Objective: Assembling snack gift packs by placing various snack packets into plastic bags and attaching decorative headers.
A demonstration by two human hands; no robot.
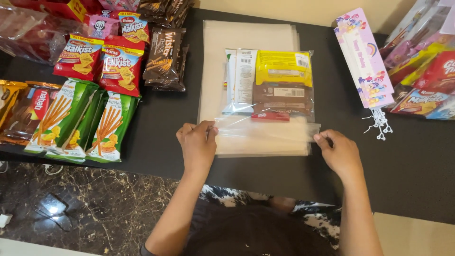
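Dark clothing and two bare forearms filled the bottom of the view, reaching forward over a black table [166,128] toward a clear plastic bag [265,128]. Her or his left hand [196,144] pinched the bag's open flap at its left corner between thumb and fingertips, and the right hand [337,151] pinched the same flap at the opposite corner, so the film was drawn taut across between the two grips, apparently to keep the edge straight and flat. That bag lay on top of a stack of empty clear bags [246,35], which spread beyond it toward the far edge of the table. Inside it, beyond the hands, sat a yellow packet [283,68], a brown packet [283,97], a white packet [242,78] on the left and a small red bar [270,116] nearest the flap; these contents rested just past the held edge, between the two hands rather than under either. Left of the work, green stick-snack packs [78,121], red cracker packs [102,61] and dark brown wafer packs [166,57] lay in rows, seemingly sorted by kind within easy reach. On the right, a bundle of pink card tags [364,59] lay with white strings [379,124] trailing from it, beside more loose snack packs [422,71].
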